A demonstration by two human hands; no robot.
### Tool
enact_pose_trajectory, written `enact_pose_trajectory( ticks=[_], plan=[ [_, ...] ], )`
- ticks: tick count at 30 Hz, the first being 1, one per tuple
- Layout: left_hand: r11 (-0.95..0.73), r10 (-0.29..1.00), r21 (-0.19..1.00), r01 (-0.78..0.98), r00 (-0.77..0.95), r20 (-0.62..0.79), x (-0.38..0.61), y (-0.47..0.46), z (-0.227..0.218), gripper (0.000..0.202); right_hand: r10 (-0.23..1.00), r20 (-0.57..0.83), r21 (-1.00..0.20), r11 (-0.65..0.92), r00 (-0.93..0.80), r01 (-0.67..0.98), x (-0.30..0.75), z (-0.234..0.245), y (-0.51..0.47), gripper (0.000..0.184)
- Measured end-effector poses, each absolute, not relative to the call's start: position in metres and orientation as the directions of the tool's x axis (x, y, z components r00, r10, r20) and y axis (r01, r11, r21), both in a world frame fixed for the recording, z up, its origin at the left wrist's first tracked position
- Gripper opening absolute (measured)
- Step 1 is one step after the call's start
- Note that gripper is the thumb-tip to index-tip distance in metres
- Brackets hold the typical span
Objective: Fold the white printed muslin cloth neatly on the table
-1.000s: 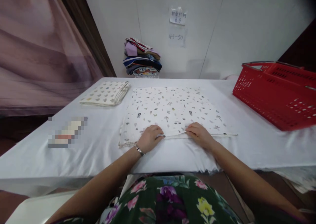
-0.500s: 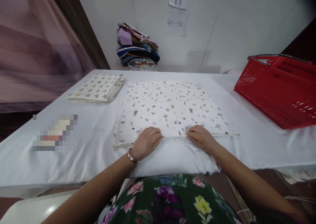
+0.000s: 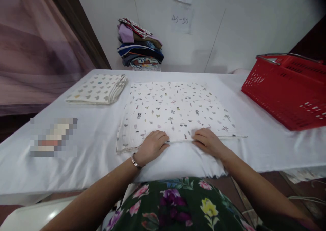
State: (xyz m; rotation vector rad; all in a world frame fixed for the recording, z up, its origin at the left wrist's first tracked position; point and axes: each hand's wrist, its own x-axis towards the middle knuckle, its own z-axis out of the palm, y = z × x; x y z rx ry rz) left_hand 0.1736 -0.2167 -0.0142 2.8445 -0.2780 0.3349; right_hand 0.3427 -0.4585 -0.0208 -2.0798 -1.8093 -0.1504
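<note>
A white cloth (image 3: 175,105) printed with small palm trees, rainbows and leaves lies spread in a folded rectangle in front of me. At its near edge, left of the middle, my left hand (image 3: 153,145) has its fingers curled on top and its thumb at the edge. My right hand (image 3: 209,141) grips the same edge farther right, the thumb a little below the fingers. Some of the cloth's edge is hidden under both hands. The cloth's near left corner shows several stacked layers.
A folded cream cloth with grey prints (image 3: 98,88) lies at the back left. Nearer, a blurred-out object (image 3: 54,136) rests on the white-covered table (image 3: 89,159). A red basket (image 3: 285,95) stands at the right. Behind the table rises a stack of folded fabrics (image 3: 141,47).
Both thumbs have shifted slightly away from the fingers at the near edge. The printed cloth lies as before, and the view has tilted a little.
</note>
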Motion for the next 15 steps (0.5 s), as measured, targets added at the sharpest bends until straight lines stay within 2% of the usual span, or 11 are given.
enact_pose_trajectory(
  ticks=[6,10,15],
  plan=[
    [-0.956,-0.162,0.195,-0.219,0.949,0.271,0.176,-0.218,-0.011,0.023,0.920,0.359,-0.169,-0.103,0.159,0.980,0.345,-0.024,-0.461,0.020],
    [-0.953,-0.113,0.236,-0.191,0.945,0.308,0.177,-0.217,-0.010,0.026,0.881,0.420,-0.212,-0.138,0.218,0.967,0.344,-0.024,-0.458,0.022],
    [-0.967,-0.122,0.178,-0.180,0.947,0.298,0.179,-0.218,-0.010,0.026,0.851,0.429,-0.243,-0.216,0.304,0.946,0.342,-0.025,-0.450,0.021]
  ],
)
